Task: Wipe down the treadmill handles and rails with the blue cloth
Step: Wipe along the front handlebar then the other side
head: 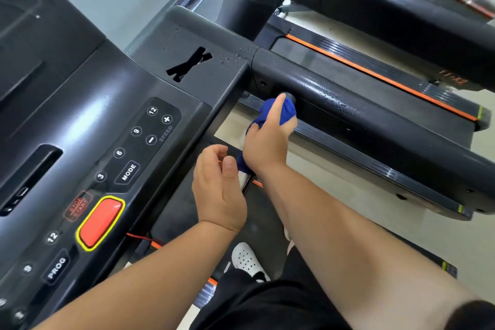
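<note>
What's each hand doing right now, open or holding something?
Left hand: open, fingers loosely curled, holding nothing.
Right hand: gripping the blue cloth against the treadmill handle.

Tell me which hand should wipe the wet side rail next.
Right, probably. The right hand grips the blue cloth just below the droplet-covered rail; the left hand is loosely curled, apparently empty, and farther from it.

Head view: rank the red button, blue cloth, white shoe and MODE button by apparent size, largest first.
1. red button
2. blue cloth and white shoe: they look alike and both are partly hidden, so not ranked against each other
3. MODE button
</note>
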